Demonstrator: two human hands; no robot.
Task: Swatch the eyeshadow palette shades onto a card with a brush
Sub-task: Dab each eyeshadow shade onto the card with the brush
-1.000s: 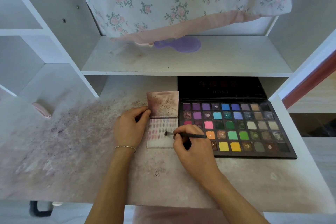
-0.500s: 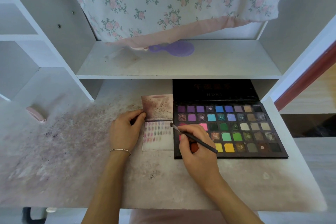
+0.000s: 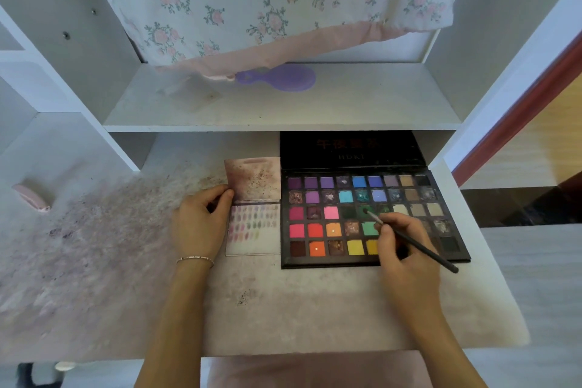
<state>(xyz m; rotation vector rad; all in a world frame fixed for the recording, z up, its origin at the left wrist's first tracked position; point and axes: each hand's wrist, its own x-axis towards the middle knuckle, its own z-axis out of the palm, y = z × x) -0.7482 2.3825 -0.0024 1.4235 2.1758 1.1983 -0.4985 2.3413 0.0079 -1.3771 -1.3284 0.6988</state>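
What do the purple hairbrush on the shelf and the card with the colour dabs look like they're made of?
Hairbrush: probably plastic, one even lilac colour, smooth moulded shape, dull sheen.
Card: seems paper or thin cardboard, flat, white, matte; the powder dabs cling to it.

Bare forearms, no sleeves; a thin silver bracelet [image 3: 195, 259] circles the left wrist
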